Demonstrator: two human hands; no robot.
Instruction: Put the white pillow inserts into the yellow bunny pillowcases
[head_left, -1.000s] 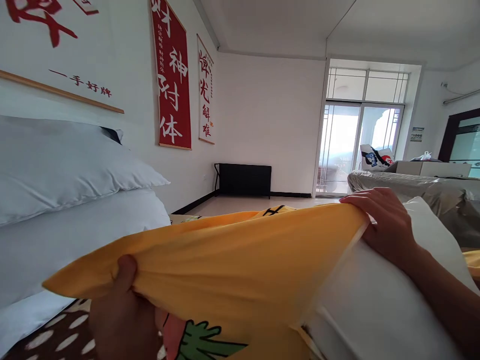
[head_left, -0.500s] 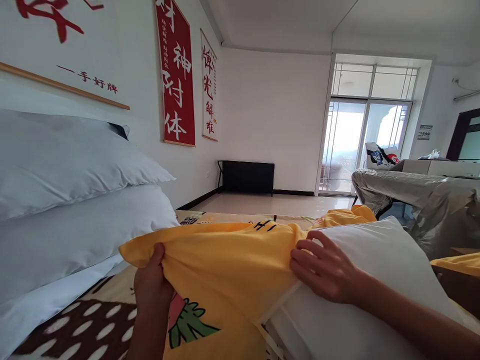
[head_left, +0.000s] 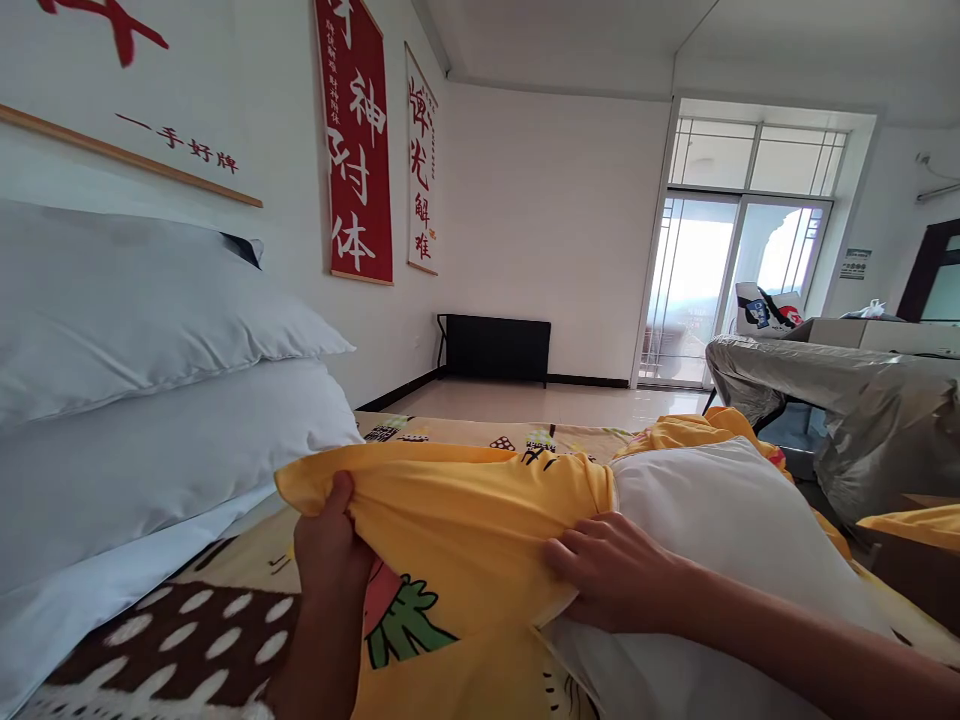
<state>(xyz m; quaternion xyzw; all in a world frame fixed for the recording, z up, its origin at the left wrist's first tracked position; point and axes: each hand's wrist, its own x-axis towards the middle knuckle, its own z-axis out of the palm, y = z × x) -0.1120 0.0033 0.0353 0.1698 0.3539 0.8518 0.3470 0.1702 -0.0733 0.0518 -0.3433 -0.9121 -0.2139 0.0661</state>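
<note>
A yellow pillowcase [head_left: 457,520] with a pineapple-leaf print and dark lettering stretches between my hands. My left hand [head_left: 330,560] is closed on its left end, thumb on top, pulling the cloth into folds. At the pillowcase's right edge, my right hand [head_left: 619,570] has its fingers curled over the yellow cloth, with the palm over a white pillow [head_left: 697,510]. The right part of this pillow is bare; its left end meets the pillowcase edge, and I cannot tell how much lies inside. Beneath is a patterned blanket [head_left: 225,625] in beige and brown with white spots.
White pillows [head_left: 172,400] are stacked at the left by the wall. More yellow cloth [head_left: 694,430] lies bunched behind the bare pillow. On the right stand a plastic-covered table [head_left: 825,375] and a cardboard box [head_left: 911,580] with yellow cloth over it. A black panel [head_left: 497,348] leans at the far wall.
My left hand has shifted right with the pillowcase end. My right hand has moved down and left along the pillowcase edge, fingers now closer together. The view has shifted slightly.
</note>
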